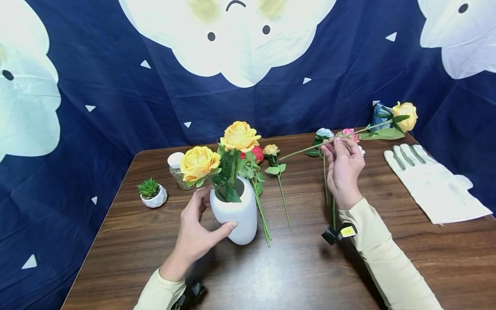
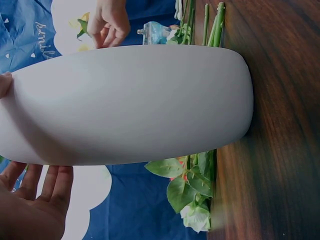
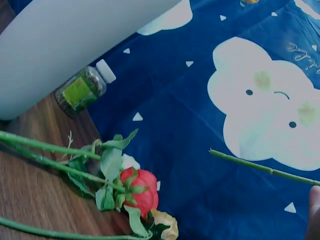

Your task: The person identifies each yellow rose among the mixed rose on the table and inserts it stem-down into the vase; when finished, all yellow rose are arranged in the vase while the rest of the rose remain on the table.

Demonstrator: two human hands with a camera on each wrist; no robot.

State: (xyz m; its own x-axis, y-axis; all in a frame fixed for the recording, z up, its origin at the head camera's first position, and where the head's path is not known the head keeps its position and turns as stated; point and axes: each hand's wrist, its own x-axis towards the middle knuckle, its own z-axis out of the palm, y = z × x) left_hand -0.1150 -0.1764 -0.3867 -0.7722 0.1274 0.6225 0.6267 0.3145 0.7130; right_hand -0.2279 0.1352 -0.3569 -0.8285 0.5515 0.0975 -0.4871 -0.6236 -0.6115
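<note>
the tabletop (image 1: 302,271) looks like grained wood with a soft sheen toward its near edge. the white vase (image 1: 241,212) is smooth and matt. by the far right corner, the yellow rose (image 1: 405,118) has cloth-like petals. near the left edge, the faceted pot (image 1: 156,199) looks smooth; toward the far left corner, the jar (image 1: 180,177) is clear and glossy, its lid (image 1: 176,160) plastic-looking. along the right edge, the glove (image 1: 434,185) is matt cloth.

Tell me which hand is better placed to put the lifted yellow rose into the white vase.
Probably the right hand: it pinches the yellow rose by its stem, whose free end points toward the white vase. The left hand grips the vase, so it seems better kept for steadying.
</note>
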